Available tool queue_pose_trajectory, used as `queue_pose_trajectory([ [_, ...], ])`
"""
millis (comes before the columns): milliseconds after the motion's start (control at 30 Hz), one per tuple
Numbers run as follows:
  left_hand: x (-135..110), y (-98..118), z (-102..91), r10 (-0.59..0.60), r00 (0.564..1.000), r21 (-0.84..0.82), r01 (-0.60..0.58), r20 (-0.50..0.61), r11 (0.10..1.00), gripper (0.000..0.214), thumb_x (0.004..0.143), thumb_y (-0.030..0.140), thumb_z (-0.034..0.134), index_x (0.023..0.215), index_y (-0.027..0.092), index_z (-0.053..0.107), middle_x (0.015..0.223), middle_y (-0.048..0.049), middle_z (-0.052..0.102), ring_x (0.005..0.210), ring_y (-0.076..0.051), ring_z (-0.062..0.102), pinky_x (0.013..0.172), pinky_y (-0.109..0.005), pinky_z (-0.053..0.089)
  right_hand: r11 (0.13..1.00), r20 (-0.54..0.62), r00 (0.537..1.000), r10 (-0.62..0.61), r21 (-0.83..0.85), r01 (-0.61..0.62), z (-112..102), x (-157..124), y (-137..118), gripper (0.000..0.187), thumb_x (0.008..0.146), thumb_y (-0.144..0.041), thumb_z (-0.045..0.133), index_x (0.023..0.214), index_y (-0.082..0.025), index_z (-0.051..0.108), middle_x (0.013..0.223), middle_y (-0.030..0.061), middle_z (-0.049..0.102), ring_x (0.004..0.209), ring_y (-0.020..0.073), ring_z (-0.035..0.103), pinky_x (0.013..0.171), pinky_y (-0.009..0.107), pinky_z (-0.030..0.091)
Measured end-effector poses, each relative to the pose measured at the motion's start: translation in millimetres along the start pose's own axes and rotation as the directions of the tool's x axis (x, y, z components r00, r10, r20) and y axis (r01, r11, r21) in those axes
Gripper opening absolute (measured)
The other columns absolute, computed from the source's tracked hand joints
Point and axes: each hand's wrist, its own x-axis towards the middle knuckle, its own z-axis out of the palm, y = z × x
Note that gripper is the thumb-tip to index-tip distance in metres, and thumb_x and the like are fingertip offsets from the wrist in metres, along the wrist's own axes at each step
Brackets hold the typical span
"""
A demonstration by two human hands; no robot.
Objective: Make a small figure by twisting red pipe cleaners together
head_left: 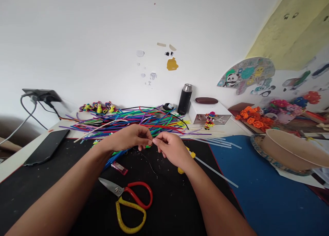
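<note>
Soft, even light all over, no hard glare off the white wall (77,30). The left hand (130,137) and right hand (171,147) sit crisp mid-frame, barely a shadow beneath them on the black mat (168,198). Out toward the tabletop's (15,162) left and right edges, lines bow and things stretch, slightly soft.

The black mat (167,201) is flecked with pale scraps, and the blue mat (269,195) beside it is plain. The scissors (131,203) have one red loop, one yellow loop and silver blades. The sticks (133,121) mix blue, purple, green, red, yellow and white. The flask (184,99) is black with a silver cap, the phone (46,147) is black, the flowers (250,118) are orange and the wall (89,40) is white.
</note>
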Motion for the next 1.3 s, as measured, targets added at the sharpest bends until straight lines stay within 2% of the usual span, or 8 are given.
queue_pose_trajectory([
  [233, 2.7, 1.2, 1.2, 0.017, 1.000, -0.112, -0.018, -0.013, 0.994, 0.027, 0.080, 0.037, 0.079, 0.092, 0.020, 0.061, 0.077, 0.0019, 0.068, 0.065, -0.016, 0.065, 0.059, -0.027, 0.053, 1.000, 0.005, 1.000, -0.024, 0.002, 0.024, 0.7, -0.4, -0.3, 0.020, 0.100, -0.036, 0.059, 0.089, -0.021, 0.065, 0.067, -0.0046, 0.063, 0.049, 0.0092, 0.052, 0.052, 0.022, 0.039],
  [400, 4.5, -0.8, -0.8, -0.001, 0.999, -0.153, -0.005, -0.040, 0.988, 0.032, 0.081, 0.037, 0.079, 0.099, 0.020, 0.060, 0.079, 0.0012, 0.070, 0.064, -0.015, 0.065, 0.060, -0.028, 0.054, 0.999, -0.005, 1.000, -0.031, 0.019, 0.031, 1.0, -0.3, 0.7, 0.022, 0.102, -0.040, 0.057, 0.096, -0.022, 0.068, 0.067, -0.0045, 0.063, 0.049, 0.0097, 0.052, 0.051, 0.022, 0.039],
  [700, 6.0, -4.9, 0.2, 0.007, 0.994, -0.203, -0.029, -0.106, 0.979, 0.034, 0.078, 0.032, 0.080, 0.103, 0.020, 0.059, 0.080, 0.0008, 0.072, 0.066, -0.016, 0.066, 0.059, -0.028, 0.054, 0.997, -0.034, 0.997, -0.065, -0.037, 0.064, 1.8, -1.5, -2.3, 0.025, 0.103, -0.040, 0.055, 0.096, -0.021, 0.070, 0.066, -0.0036, 0.064, 0.051, 0.0108, 0.054, 0.055, 0.023, 0.039],
  [1000, 12.0, -10.1, 4.6, 0.007, 0.978, -0.241, -0.058, -0.207, 0.969, 0.035, 0.076, 0.029, 0.080, 0.103, 0.019, 0.059, 0.076, 0.0017, 0.072, 0.060, -0.015, 0.065, 0.058, -0.028, 0.053, 0.968, -0.129, 0.988, -0.082, -0.248, 0.048, 7.1, -5.0, -8.7, 0.024, 0.101, -0.040, 0.060, 0.100, -0.022, 0.077, 0.069, -0.0002, 0.069, 0.061, 0.0154, 0.061, 0.060, 0.026, 0.038],
  [1300, 17.5, -14.1, 9.3, 0.011, 0.949, -0.334, -0.121, -0.315, 0.935, 0.037, 0.075, 0.029, 0.085, 0.099, 0.019, 0.059, 0.070, 0.0035, 0.069, 0.057, -0.014, 0.064, 0.057, -0.026, 0.050, 0.934, -0.169, 0.967, -0.188, -0.336, 0.123, 14.8, -5.0, -5.1, 0.020, 0.102, -0.034, 0.059, 0.101, -0.022, 0.075, 0.088, 0.0037, 0.079, 0.076, 0.0193, 0.069, 0.066, 0.028, 0.040],
])
